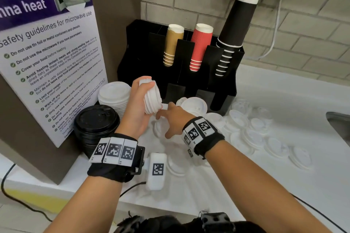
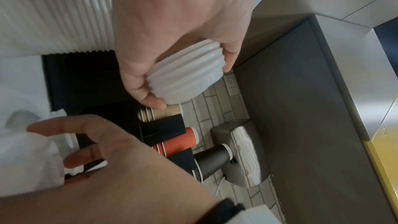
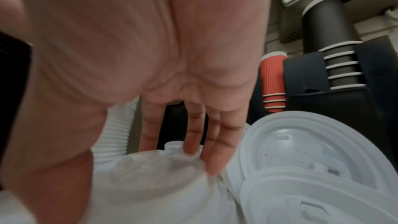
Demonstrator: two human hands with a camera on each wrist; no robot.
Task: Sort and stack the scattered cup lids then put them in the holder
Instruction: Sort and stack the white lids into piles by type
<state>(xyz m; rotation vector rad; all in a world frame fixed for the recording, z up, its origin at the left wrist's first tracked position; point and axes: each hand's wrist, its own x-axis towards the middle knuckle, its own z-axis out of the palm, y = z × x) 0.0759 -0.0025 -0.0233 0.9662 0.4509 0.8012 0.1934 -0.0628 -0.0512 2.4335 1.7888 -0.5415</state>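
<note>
Purple-and-white poster [image 1: 47,58] reading "Safety guidelines for microwave use", black cup holder [image 1: 176,85] by the wall, scattered white lids [image 1: 265,138] on the counter, my left hand [image 1: 138,108] clamped round a small lid stack [image 1: 152,96], my right hand [image 1: 170,119] spread flat, fingers straight, touching one loose lid [image 3: 150,173].

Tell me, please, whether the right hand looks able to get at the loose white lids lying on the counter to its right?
Probably yes: the right hand is open and holds nothing, and the loose white lids lie uncovered on the counter beside it.

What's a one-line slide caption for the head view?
Left hand grips a small stack of white plastic cup lids while the open right hand reaches toward loose white lids on the white counter.
</note>
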